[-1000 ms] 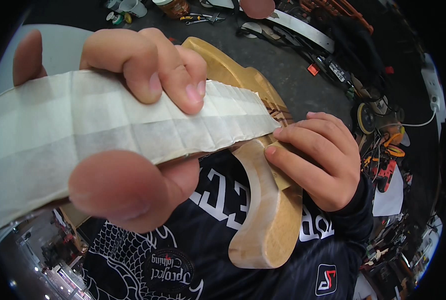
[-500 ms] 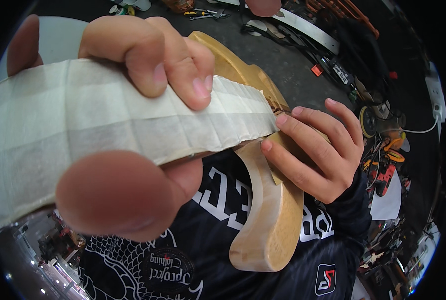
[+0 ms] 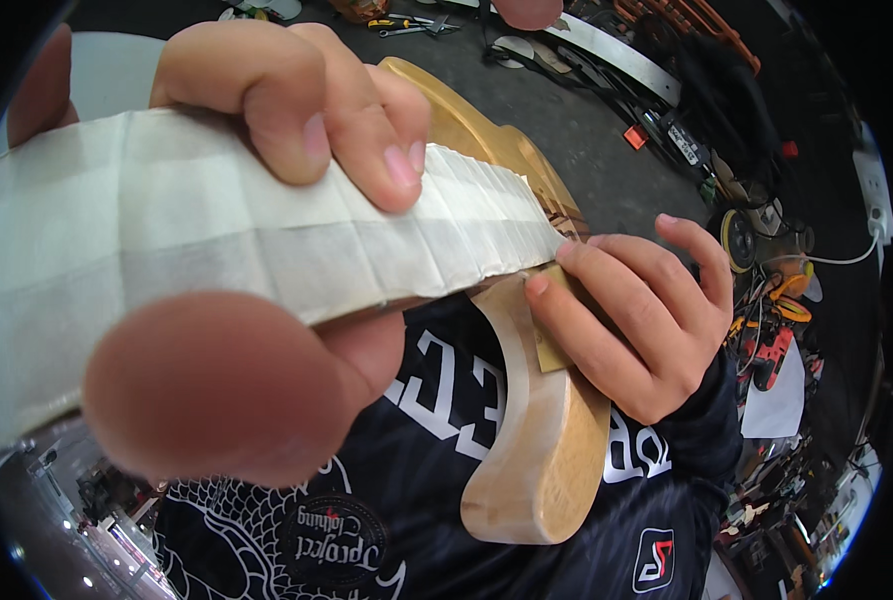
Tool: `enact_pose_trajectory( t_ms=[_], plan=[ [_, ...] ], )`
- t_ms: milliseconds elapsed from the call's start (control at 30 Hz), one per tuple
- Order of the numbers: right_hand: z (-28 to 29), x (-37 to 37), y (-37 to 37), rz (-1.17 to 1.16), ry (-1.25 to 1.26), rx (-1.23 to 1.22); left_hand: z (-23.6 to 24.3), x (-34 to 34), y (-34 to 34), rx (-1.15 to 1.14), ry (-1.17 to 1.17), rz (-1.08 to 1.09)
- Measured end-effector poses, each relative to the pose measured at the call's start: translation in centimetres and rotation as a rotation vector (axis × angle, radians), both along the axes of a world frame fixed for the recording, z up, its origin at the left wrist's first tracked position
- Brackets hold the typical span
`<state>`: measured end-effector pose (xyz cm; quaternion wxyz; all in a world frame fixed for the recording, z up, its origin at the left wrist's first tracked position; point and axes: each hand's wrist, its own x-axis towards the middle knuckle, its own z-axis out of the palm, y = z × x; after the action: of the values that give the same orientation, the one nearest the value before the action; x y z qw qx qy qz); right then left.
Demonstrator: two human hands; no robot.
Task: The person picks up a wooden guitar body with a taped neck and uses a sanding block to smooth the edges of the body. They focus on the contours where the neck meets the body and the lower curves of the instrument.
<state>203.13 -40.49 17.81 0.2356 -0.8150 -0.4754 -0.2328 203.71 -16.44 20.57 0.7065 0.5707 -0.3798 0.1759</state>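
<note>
A wooden electric guitar (image 3: pixel 538 480) with a light, glossy body lies against my black printed shirt. Its neck comes toward the upper left, the fretboard covered in strips of pale masking tape (image 3: pixel 266 235). Wrapped around that taped neck is my left hand (image 3: pixel 281 95), fingers over the top and thumb on the near side. My right hand (image 3: pixel 646 315) is at the neck-to-body joint, fingertips pressed by the tape's end. Under its fingers shows a small yellowish sheet (image 3: pixel 556 345), which looks like sandpaper, lying on the body's edge; part of it is hidden.
Pliers and a wrench (image 3: pixel 411 27) lie on the dark floor at the top. Cables and a long pale bar (image 3: pixel 616 65) stretch across the upper right. At the right are a red power tool (image 3: pixel 769 357), a white sheet (image 3: pixel 774 400) and a power strip (image 3: pixel 873 195).
My right hand has shifted slightly right and down, its fingers more bent, and more of the yellowish sheet shows. The left hand and taped neck have moved only slightly.
</note>
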Motion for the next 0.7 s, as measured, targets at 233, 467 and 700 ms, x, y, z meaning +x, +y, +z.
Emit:
enact_pose_trajectory(
  t_ms=[233, 467, 700],
  plan=[
    [-0.4, 0.2, 0.0, 0.007, 0.022, 0.024, -0.3, 0.1, -0.3, -0.033, 0.021, 0.018],
    [-0.1, 0.1, 0.0, -0.016, 0.004, 0.027, 0.1, 0.3, 0.0, 0.020, 0.000, -0.025],
    [-0.7, -0.3, -0.1, -0.028, 0.015, 0.061, 0.0, 0.5, 0.0, 0.013, 0.002, -0.003]
  ],
)
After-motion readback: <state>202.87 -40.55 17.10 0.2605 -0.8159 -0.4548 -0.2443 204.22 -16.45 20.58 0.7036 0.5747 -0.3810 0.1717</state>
